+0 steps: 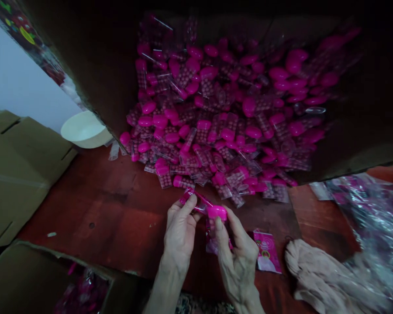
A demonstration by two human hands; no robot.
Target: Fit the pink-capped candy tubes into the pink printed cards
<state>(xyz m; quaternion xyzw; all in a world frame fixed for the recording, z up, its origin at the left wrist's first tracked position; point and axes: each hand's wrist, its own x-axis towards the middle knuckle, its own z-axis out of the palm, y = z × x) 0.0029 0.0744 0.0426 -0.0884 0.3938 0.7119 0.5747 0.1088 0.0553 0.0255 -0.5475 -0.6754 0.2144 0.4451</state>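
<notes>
My left hand (180, 229) pinches a shiny pink printed wrapper (198, 199) between thumb and fingers. My right hand (238, 257) is closed round a clear tube with a bright pink cap (217, 212), its thumb on the front. Small pink balls show through the tube's wall. Both hands are close together, and the wrapper reaches from the left hand to the capped tube; how far it covers the tube is hard to see. Just beyond the hands lies a big heap of similar pink-capped tubes (229, 131), spilling from a large tipped carton (108, 104).
A flat pink packet (267, 252) lies right of my right hand, near a beige cloth (317, 270). Clear plastic packaging (376, 218) is piled at the right. A white bowl (85, 129) stands at the left, and an open cardboard box (19, 270) holds pink wrappers.
</notes>
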